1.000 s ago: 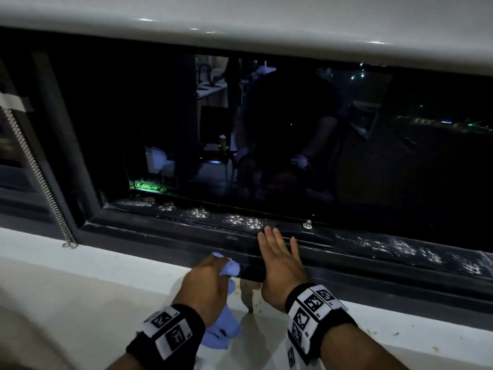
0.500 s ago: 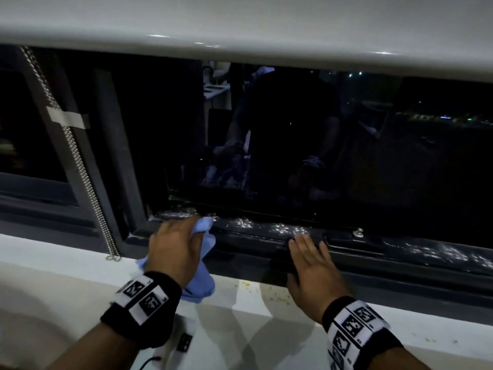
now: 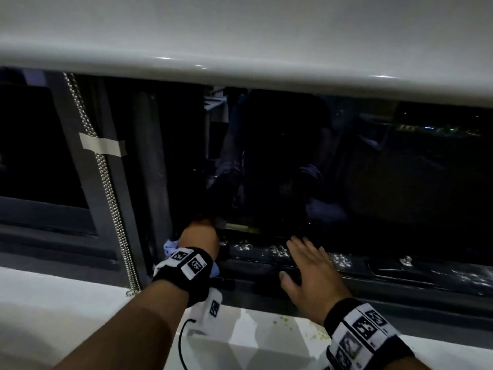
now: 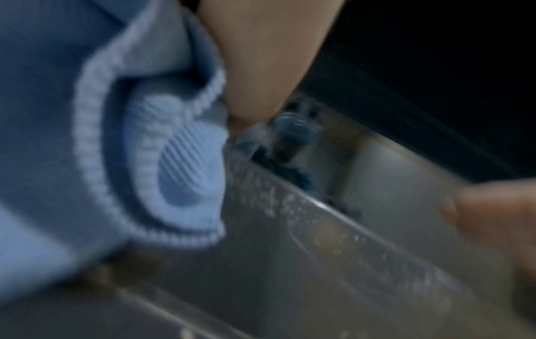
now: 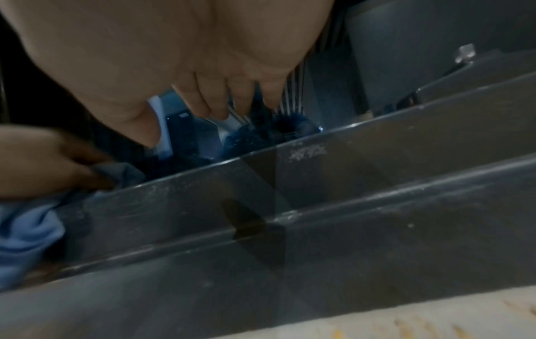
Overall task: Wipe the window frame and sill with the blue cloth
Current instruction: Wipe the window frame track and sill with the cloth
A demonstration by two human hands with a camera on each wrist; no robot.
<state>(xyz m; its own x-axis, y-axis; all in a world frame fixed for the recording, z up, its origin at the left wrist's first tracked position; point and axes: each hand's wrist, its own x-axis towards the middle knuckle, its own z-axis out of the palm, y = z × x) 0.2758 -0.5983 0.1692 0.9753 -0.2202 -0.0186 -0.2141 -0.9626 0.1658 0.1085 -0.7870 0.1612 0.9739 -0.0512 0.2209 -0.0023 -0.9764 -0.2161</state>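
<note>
In the head view my left hand point(image 3: 200, 231) grips the bunched blue cloth point(image 3: 169, 247) and presses it into the left corner of the dark window frame point(image 3: 400, 280), at the foot of the glass. Its fingertips are lost in the dark there. The left wrist view shows the cloth point(image 4: 150, 142) folded under a finger, against the dusty rail point(image 4: 333, 263). My right hand point(image 3: 302, 253) lies flat and open on the frame's lower rail, a hand's width to the right. The right wrist view shows its straight fingers point(image 5: 208, 101) and the cloth point(image 5: 26, 227) at far left.
The white sill point(image 3: 66, 303) runs along the bottom, with yellowish crumbs point(image 3: 314, 335) near my right wrist. A bead chain point(image 3: 106, 182) hangs down the left upright, under a strip of tape point(image 3: 102, 146). White specks point(image 3: 266, 252) dot the rail. A white ledge point(image 3: 240, 36) overhangs the window.
My left hand has carried the cloth from the sill edge beside my right hand leftward and up into the frame's corner. The right hand stays flat on the rail.
</note>
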